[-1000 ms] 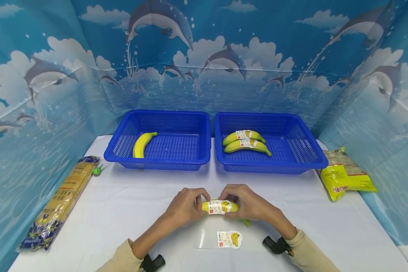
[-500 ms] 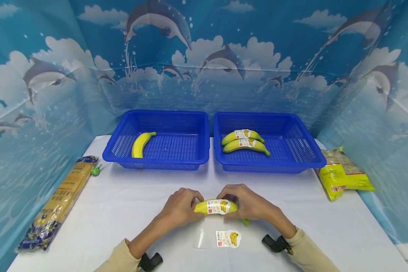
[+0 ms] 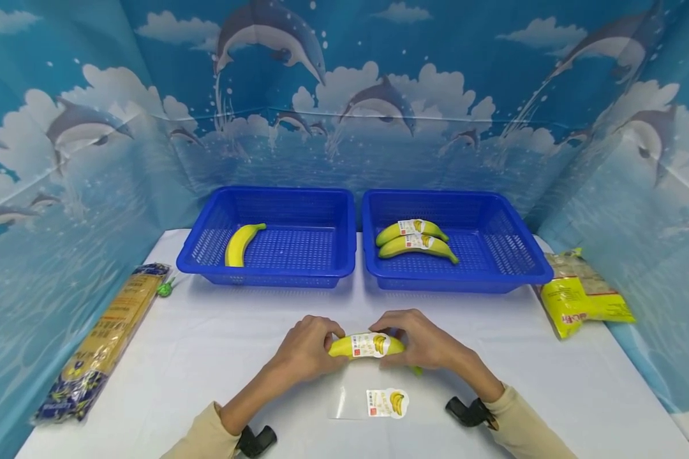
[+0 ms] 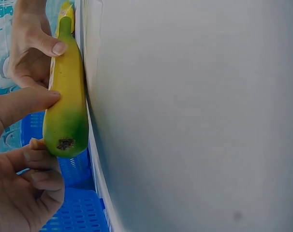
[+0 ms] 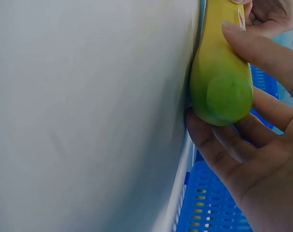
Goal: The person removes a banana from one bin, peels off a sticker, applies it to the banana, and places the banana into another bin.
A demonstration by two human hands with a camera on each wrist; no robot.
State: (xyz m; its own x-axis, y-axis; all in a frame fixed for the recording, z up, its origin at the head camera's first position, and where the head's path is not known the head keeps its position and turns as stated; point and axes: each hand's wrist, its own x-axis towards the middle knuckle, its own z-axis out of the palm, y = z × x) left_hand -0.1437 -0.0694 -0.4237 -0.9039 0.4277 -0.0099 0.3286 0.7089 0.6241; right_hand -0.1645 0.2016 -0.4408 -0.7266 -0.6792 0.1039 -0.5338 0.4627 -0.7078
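A yellow banana [image 3: 341,347] with green ends lies crosswise in front of me, a white label [image 3: 370,345] with a banana picture across its middle. My left hand [image 3: 307,347] holds its left end, thumb below and fingers above; in the left wrist view the thumb [image 4: 40,99] presses its side near the dark tip. My right hand [image 3: 422,341] pinches the right part, where the green stem [image 3: 416,370] pokes out below the palm. In the right wrist view the fingers [image 5: 219,147] lie under the green end. Just in front of the hands is a clear sheet [image 3: 344,403] bearing another label [image 3: 387,403].
Two blue baskets stand behind: the left basket [image 3: 264,272] holds one unlabelled banana [image 3: 238,245], the right basket [image 3: 465,278] two labelled bananas [image 3: 418,245]. A long noodle-like packet [image 3: 106,338] and small green item [image 3: 165,288] lie left, a yellow bag [image 3: 580,303] right.
My left hand has slid a little left along the banana, so more of the yellow left end shows. The banana has since shifted slightly away from me. The right hand keeps its hold.
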